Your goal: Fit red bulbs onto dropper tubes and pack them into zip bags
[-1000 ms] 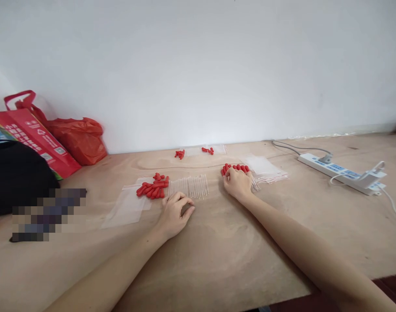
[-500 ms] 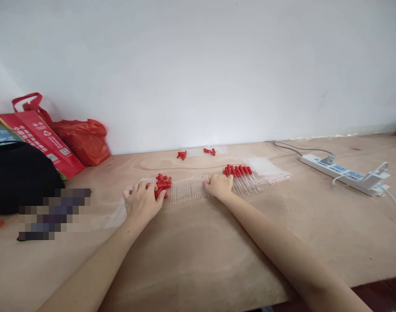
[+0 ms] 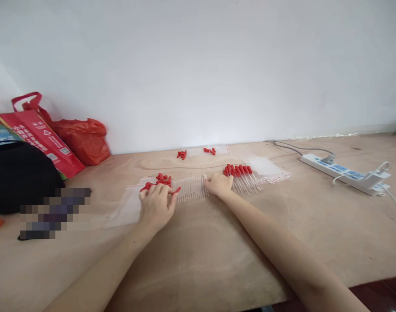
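Note:
My left hand (image 3: 158, 203) is closed in a pinch on a red rubber bulb (image 3: 176, 190), whose end sticks out toward the right. Just behind it lie more loose red bulbs (image 3: 164, 178) on a clear plastic bag (image 3: 126, 203). Between my hands stretches a row of thin clear dropper tubes (image 3: 189, 188). At the row's right end, my right hand (image 3: 219, 184) is closed around one tube (image 3: 204, 177), with only its end showing. To the right of that hand lie several tubes fitted with red bulbs (image 3: 238, 170), side by side.
Behind, near the wall, more red bulbs (image 3: 182, 154) lie by a clear bag (image 3: 222, 149). Flat clear bags (image 3: 266, 168) are stacked at right, before a white power strip (image 3: 339, 171) with cables. A black bag (image 3: 25, 177) and red bags (image 3: 83, 141) stand at left.
My left hand has moved right from the loose bulbs and now pinches one red bulb beside the tube row. My right hand has hardly moved; a tube end now shows above its fingers.

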{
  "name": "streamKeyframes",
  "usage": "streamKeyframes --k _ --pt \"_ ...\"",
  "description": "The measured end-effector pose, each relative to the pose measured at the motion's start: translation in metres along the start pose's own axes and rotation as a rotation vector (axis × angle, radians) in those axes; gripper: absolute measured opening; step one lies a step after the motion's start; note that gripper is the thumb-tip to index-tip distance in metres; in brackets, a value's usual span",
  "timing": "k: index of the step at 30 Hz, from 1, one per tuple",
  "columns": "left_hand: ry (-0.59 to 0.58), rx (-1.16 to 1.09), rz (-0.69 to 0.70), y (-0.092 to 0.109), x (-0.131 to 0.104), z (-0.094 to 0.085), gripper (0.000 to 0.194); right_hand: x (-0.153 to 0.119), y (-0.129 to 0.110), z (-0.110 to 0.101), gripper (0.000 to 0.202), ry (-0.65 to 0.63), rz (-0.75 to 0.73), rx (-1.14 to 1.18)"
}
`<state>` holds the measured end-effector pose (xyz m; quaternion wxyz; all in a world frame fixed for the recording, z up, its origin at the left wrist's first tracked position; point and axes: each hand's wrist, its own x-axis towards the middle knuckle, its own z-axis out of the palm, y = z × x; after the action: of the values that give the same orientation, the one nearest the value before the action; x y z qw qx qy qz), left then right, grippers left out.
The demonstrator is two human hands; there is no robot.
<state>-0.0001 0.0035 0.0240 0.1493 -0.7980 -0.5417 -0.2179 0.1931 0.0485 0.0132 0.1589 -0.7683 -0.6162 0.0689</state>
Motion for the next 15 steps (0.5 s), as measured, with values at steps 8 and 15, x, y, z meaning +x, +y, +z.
streamKeyframes --k 8,15 --pt "-0.25 -0.41 0.169 0.033 -0.017 0.014 0.005 -0.02 0.042 -0.008 0.019 0.127 -0.31 0.232" --pt "-0.249 -0.456 0.228 0.033 -0.015 0.02 0.018 -0.054 0.084 -0.003 0.025 0.122 -0.757 0.391"
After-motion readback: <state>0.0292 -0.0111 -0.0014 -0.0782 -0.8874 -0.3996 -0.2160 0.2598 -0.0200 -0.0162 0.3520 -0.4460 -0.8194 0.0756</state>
